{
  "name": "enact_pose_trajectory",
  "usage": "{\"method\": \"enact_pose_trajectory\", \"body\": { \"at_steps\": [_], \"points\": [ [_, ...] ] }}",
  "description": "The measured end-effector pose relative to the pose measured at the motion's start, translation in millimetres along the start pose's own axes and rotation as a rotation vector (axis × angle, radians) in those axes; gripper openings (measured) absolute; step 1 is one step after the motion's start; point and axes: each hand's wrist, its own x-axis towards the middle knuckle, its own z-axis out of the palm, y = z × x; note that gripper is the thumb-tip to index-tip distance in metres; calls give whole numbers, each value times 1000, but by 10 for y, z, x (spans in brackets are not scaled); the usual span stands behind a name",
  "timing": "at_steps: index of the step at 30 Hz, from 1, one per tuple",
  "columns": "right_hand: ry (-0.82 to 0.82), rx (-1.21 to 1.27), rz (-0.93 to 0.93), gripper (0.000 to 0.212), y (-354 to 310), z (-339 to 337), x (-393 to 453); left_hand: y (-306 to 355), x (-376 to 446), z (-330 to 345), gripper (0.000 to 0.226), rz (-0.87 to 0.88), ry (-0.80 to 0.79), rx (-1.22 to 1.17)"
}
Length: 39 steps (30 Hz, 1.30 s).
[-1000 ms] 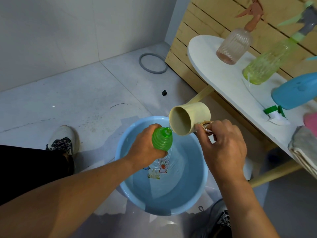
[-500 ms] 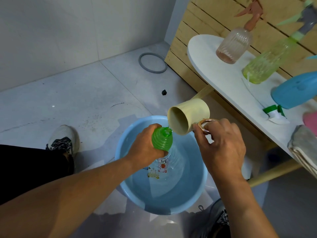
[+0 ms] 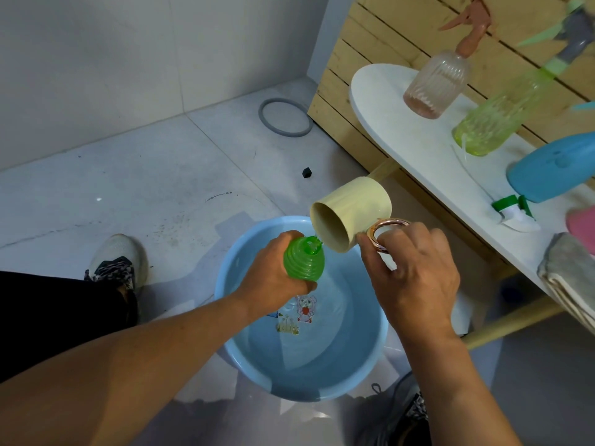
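Over the round blue plastic basin [image 3: 306, 395], which holds clear water and bears a cartoon print on its bottom, a ribbed, translucent green bottle [image 3: 304, 262] is gripped by the left hand [image 3: 273, 275], whose fingers are curled round its lower body. Its long axis is kept nearly upright, with the open neck tipped up and slightly to the right. A smooth, cylindrical cream cup [image 3: 352, 214] is held just above that neck by the right hand [image 3: 415, 275]: its shiny rose-gold ring handle [image 3: 375, 238] is pinched between thumb and fingertips. The cup is laid almost on its side, its long axis running from upper right to lower left, and its open mouth is turned down-left to the bottle's opening. Whether lip and neck touch cannot be told. On the white oval table [image 3: 396, 133] to the right, a fluted pink spray bottle [image 3: 434, 85] and a yellow-green spray bottle [image 3: 492, 123] are stood.
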Motion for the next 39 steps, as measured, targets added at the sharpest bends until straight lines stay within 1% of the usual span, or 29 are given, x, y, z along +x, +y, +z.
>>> {"method": "enact_pose_trajectory", "body": {
  "at_steps": [4, 9, 13, 15, 16, 18, 21, 23, 26, 28, 29, 30, 33, 35, 39],
  "points": [
    [25, 9, -32, 32, 7, 8, -7, 17, -8, 4, 77, 13, 6, -6],
    [47, 30, -83, 32, 7, 23, -15, 10, -5, 3, 80, 2, 12, -8],
    [6, 61, -104, 31, 32, 57, -45, 5, -8, 6, 80, -5, 4, -22],
    [-1, 93, -64, 28, 29, 79, -49, 0, -10, 14, 79, -2, 2, -27],
    [-13, 124, -11, 26, 24, 93, -49, -9, -9, 20, 79, 0, 5, -27],
    [-82, 217, 180, 25, 15, 127, -58, -22, -10, 33, 78, -3, 16, -36],
    [-280, 348, 552, 34, 82, 268, -134, -76, -9, 45, 81, -20, 42, -57],
    [-417, 419, 761, 39, 167, 417, -218, -110, -10, 32, 82, -34, 58, -63],
    [-609, 525, 1016, 36, 286, 711, -443, -142, 9, -4, 78, -36, 68, -80],
    [-734, 605, 1133, 32, 338, 906, -661, -163, 20, -26, 75, -33, 77, -84],
    [-797, 599, 1133, 32, 360, 987, -775, -174, 20, -38, 75, -32, 81, -80],
    [-862, 550, 1089, 32, 385, 1052, -872, -184, 20, -45, 76, -31, 84, -78],
    [-1021, 311, 842, 33, 427, 1195, -1089, -223, 7, -60, 76, -40, 67, -85],
    [-1072, 182, 709, 32, 426, 1223, -1168, -256, -17, -67, 77, -49, 49, -85],
    [-1108, 16, 506, 26, 371, 1230, -1275, -388, -97, -44, 77, -60, 14, -66]
  ]
}}
